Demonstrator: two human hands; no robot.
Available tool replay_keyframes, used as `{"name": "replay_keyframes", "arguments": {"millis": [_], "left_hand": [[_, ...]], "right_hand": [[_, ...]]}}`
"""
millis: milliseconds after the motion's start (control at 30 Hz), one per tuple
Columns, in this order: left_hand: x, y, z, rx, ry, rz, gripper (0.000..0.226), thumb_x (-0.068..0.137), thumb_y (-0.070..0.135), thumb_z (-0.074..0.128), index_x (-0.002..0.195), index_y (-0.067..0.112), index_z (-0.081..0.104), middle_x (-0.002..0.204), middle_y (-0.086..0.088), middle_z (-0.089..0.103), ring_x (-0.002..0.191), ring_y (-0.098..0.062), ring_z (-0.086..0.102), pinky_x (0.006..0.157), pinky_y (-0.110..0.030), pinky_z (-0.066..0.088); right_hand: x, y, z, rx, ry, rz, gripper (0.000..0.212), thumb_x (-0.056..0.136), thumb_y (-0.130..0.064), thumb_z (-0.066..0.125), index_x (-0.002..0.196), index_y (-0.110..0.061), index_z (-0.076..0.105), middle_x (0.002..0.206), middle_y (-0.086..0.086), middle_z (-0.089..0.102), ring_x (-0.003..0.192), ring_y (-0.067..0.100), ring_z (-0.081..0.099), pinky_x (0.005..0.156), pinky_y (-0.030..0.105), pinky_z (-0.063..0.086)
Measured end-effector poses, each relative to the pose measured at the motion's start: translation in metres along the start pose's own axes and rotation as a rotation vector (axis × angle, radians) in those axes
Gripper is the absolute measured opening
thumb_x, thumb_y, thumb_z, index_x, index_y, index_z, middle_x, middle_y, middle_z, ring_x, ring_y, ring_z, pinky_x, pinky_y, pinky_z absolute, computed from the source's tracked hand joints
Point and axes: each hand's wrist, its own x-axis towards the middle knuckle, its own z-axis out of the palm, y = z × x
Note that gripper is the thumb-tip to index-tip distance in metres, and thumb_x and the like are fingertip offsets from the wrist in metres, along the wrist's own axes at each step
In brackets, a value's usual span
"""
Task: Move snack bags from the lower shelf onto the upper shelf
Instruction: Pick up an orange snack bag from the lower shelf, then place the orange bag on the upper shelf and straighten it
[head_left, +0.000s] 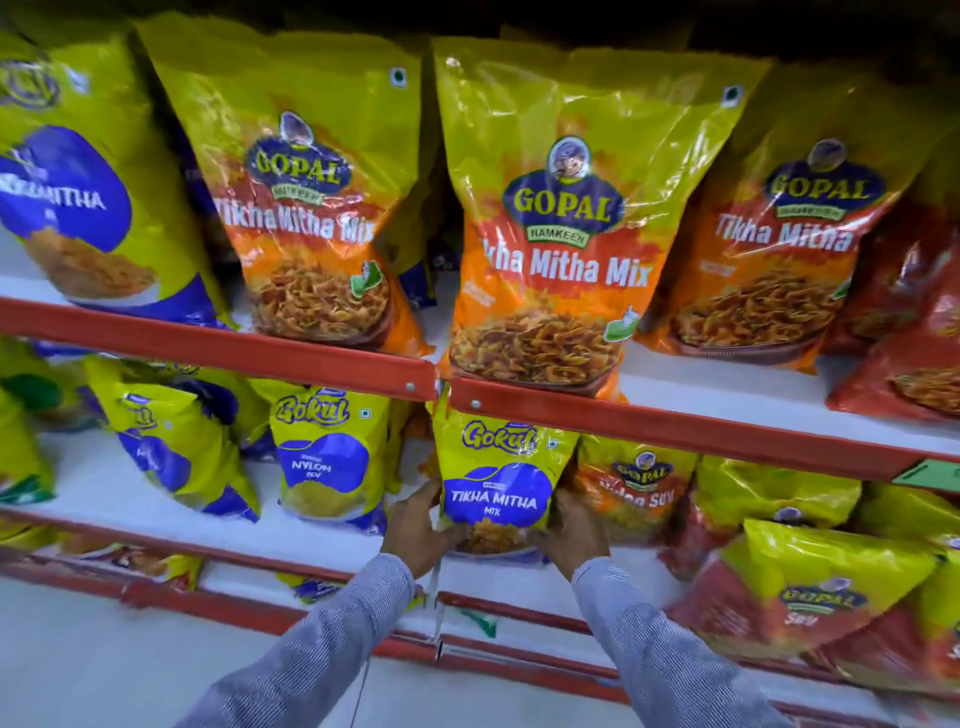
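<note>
A yellow and blue Gokul Tikha Mitha Mix bag (498, 483) stands upright at the middle of the lower shelf (156, 499), its top touching the red edge of the upper shelf (675, 431). My left hand (418, 525) grips its lower left side. My right hand (574, 530) grips its lower right side. Both sleeves are grey. Directly above, on the upper shelf, stands a large Gopal Tikha Mitha Mix bag (561, 234).
More large Gopal bags (306, 208) fill the upper shelf left and right. A Gokul Nylon Sev bag (332, 457) stands left of my hands, a Gopal Nylon Sev bag (634, 488) to the right. Red and yellow Sev bags (810, 592) lean at lower right.
</note>
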Motion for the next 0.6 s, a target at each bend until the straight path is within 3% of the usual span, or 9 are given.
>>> {"name": "replay_keyframes", "arguments": {"millis": [33, 100, 200, 267, 333, 433, 500, 600], "left_hand": [[-0.007, 0.008, -0.003, 0.071, 0.02, 0.029, 0.067, 0.065, 0.034, 0.08, 0.128, 0.026, 0.059, 0.117, -0.005, 0.074, 0.106, -0.022, 0.068, 0.086, -0.032, 0.053], [-0.02, 0.022, -0.013, 0.198, 0.07, 0.09, 0.073, 0.074, 0.033, 0.073, 0.141, 0.015, 0.049, 0.131, -0.01, 0.067, 0.116, -0.027, 0.061, 0.091, -0.028, 0.047], [-0.043, 0.043, -0.045, 0.431, 0.173, 0.322, 0.067, 0.083, 0.043, 0.06, 0.144, 0.017, 0.046, 0.149, -0.003, 0.052, 0.132, -0.028, 0.053, 0.109, -0.041, 0.044], [-0.051, 0.063, -0.07, 0.556, 0.29, 0.514, 0.06, 0.086, 0.038, 0.061, 0.141, 0.019, 0.05, 0.149, -0.002, 0.052, 0.135, -0.027, 0.05, 0.108, -0.046, 0.045], [-0.057, 0.092, -0.096, 0.648, 0.422, 0.648, 0.057, 0.084, 0.033, 0.065, 0.138, 0.019, 0.052, 0.149, -0.005, 0.053, 0.137, -0.029, 0.049, 0.107, -0.05, 0.045], [-0.06, 0.129, -0.134, 0.759, 0.613, 0.764, 0.053, 0.082, 0.028, 0.07, 0.133, 0.016, 0.06, 0.147, -0.009, 0.053, 0.136, -0.033, 0.05, 0.107, -0.052, 0.043], [-0.058, 0.146, -0.159, 0.772, 0.728, 0.773, 0.051, 0.082, 0.028, 0.071, 0.13, 0.014, 0.063, 0.146, -0.009, 0.056, 0.134, -0.033, 0.051, 0.107, -0.052, 0.043], [-0.044, 0.153, -0.192, 0.644, 0.819, 0.689, 0.057, 0.082, 0.03, 0.068, 0.134, 0.01, 0.057, 0.143, -0.01, 0.058, 0.131, -0.031, 0.054, 0.11, -0.047, 0.042]], "right_hand": [[-0.01, -0.009, -0.002, -0.021, 0.023, -0.023, 0.053, 0.059, -0.026, 0.084, 0.105, -0.032, 0.06, 0.098, 0.01, 0.074, 0.088, 0.033, 0.069, 0.079, 0.048, 0.058], [-0.038, -0.038, -0.012, 0.016, 0.135, -0.078, 0.046, 0.069, -0.01, 0.078, 0.104, -0.035, 0.061, 0.095, 0.002, 0.068, 0.083, 0.025, 0.064, 0.071, 0.034, 0.053], [-0.076, -0.084, -0.028, 0.021, 0.384, -0.329, 0.049, 0.077, 0.002, 0.068, 0.097, -0.041, 0.061, 0.09, -0.007, 0.065, 0.075, 0.006, 0.062, 0.058, 0.022, 0.051], [-0.09, -0.119, -0.04, -0.079, 0.485, -0.578, 0.037, 0.078, 0.0, 0.07, 0.105, -0.025, 0.065, 0.092, -0.005, 0.064, 0.08, 0.002, 0.062, 0.072, 0.017, 0.053], [-0.095, -0.164, -0.047, -0.121, 0.545, -0.782, 0.036, 0.081, -0.002, 0.07, 0.115, -0.009, 0.065, 0.107, 0.001, 0.066, 0.099, 0.011, 0.064, 0.094, 0.023, 0.05], [-0.096, -0.235, -0.047, -0.16, 0.546, -1.032, 0.041, 0.084, -0.004, 0.068, 0.124, 0.0, 0.062, 0.125, 0.012, 0.065, 0.119, 0.018, 0.058, 0.11, 0.025, 0.04], [-0.09, -0.272, -0.038, -0.192, 0.488, -1.052, 0.048, 0.086, -0.011, 0.067, 0.132, -0.002, 0.057, 0.134, 0.011, 0.061, 0.126, 0.019, 0.054, 0.113, 0.026, 0.038], [-0.075, -0.311, -0.017, -0.232, 0.332, -0.88, 0.067, 0.086, -0.028, 0.066, 0.145, -0.007, 0.042, 0.146, 0.011, 0.052, 0.135, 0.023, 0.048, 0.115, 0.022, 0.029]]}}
